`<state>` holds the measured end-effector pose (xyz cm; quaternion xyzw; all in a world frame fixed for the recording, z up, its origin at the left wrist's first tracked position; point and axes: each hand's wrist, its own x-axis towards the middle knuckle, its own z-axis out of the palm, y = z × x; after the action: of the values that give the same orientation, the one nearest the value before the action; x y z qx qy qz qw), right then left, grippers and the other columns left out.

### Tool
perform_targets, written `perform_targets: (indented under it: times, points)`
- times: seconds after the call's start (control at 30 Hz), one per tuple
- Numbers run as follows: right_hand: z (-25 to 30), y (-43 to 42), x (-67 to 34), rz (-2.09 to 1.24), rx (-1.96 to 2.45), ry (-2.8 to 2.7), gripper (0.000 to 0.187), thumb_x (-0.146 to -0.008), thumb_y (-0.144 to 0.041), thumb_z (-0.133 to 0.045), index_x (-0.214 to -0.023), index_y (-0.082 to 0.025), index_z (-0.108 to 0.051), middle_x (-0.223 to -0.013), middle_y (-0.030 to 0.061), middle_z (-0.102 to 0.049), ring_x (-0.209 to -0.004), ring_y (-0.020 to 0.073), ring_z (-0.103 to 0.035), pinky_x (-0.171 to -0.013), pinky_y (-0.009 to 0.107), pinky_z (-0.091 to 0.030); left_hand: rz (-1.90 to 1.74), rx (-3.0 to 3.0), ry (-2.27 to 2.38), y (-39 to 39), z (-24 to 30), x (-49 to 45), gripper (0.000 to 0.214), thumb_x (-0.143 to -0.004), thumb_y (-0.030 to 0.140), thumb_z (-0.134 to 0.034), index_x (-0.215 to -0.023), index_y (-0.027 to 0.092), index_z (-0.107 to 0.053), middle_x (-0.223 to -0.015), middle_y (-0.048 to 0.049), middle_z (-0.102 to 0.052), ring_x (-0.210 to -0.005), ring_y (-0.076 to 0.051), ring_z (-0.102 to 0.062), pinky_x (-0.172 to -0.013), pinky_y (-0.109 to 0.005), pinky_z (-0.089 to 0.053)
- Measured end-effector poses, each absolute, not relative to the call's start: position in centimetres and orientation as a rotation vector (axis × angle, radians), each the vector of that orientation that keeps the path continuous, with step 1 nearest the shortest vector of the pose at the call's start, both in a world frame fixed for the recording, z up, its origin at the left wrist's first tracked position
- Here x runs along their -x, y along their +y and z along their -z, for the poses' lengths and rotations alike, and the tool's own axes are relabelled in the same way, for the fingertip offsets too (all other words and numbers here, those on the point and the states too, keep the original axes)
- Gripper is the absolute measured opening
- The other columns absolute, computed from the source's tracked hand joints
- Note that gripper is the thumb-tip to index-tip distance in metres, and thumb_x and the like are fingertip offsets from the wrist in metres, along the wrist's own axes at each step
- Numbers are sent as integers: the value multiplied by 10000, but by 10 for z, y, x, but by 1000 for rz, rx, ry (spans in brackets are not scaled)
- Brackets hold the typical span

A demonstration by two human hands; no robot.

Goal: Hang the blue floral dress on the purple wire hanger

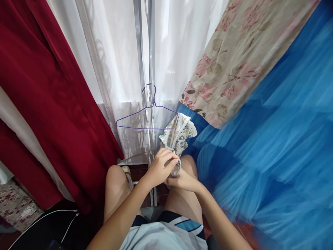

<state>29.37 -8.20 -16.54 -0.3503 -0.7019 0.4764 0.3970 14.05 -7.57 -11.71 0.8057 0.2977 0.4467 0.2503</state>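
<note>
Upper garment: one shirt [163,239], pale grey-blue, plain cloth, loosely creased across the front. Lower garment: one pair of shorts [201,232], dark navy; the right leg carries slanting white bands and a teal-blue panel between them, edges straight and crisp. Footwear: one clog-style shoe [126,170], cream to beige, rounded toe, small round holes in the upper, partly hidden behind the left knee [114,177]. Limbs: forearms bare, slender; left hand [162,164] and right hand [183,181] bare; knees bare, rounded.

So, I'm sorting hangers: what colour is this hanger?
Purple: the hanger shows best in the head view.
</note>
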Motion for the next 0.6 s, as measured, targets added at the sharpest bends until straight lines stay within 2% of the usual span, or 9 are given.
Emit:
perform_targets:
  times: [0.1, 0.17, 0.27, 0.37, 0.47, 0.53, 0.6]
  points:
    - [163, -95, -289, -1396, 835, -1949, 588, -708, -270, -787, -1251, -155, -592, -1183, 89, -660, -1164, 289, -574, -1030, 443, -457, -1213, -2260, 881, -52, 140, -141, 214, -934, 257, -530, -1103, 240, -659, -1283, -92, -543, -1285, -238, -463, -1124, -419, -340]
    - [162, -97, -288, -1427, 847, -1957, 532, -743, -324, -775, -1224, -164, -613, -1148, 76, -675, -1140, 283, -588, -1036, 448, -455, -1220, -2241, 890, -30, 154, -142, 279, -927, 263, -538, -1194, 235, -613, -1418, -104, -453, -1379, -247, -379, -1163, -438, -288]
    - [158, -96, -290, -1514, 849, -1885, 429, -796, -367, -736, -1159, -160, -641, -1072, 68, -696, -1061, 264, -623, -983, 422, -492, -1229, -2216, 833, 1, 166, -147, 306, -944, 276, -493, -1227, 206, -586, -1467, -115, -436, -1416, -247, -341, -1179, -444, -254]
    - [150, -94, -296, -1567, 824, -1792, 401, -821, -368, -721, -1151, -156, -634, -1067, 75, -693, -1065, 255, -618, -970, 402, -492, -1136, -2215, 704, 26, 169, -156, 320, -976, 280, -385, -1139, 175, -641, -1395, -114, -527, -1347, -225, -439, -1151, -391, -299]
    - [144, -93, -304, -1480, 867, -1663, 399, -800, -375, -746, -1126, -173, -636, -1057, 68, -690, -1023, 244, -627, -938, 385, -502, -869, -2251, 604, 44, 168, -168, 383, -969, 252, -323, -1106, 167, -671, -1268, -86, -626, -1200, -206, -557, -1068, -336, -376]
    - [141, -93, -311, -1363, 938, -1571, 320, -803, -405, -737, -1014, -175, -667, -989, 61, -695, -957, 235, -635, -894, 372, -511, -670, -2269, 568, 50, 170, -173, 361, -932, 236, -360, -1012, 163, -705, -1078, -56, -701, -1022, -202, -626, -945, -303, -443]
    - [137, -92, -319, -1286, 981, -1515, 277, -823, -439, -707, -873, -168, -680, -887, 58, -691, -875, 226, -634, -836, 360, -514, -539, -2275, 540, 50, 176, -172, 308, -891, 252, -434, -805, 155, -713, -825, -27, -706, -809, -186, -631, -784, -269, -467]
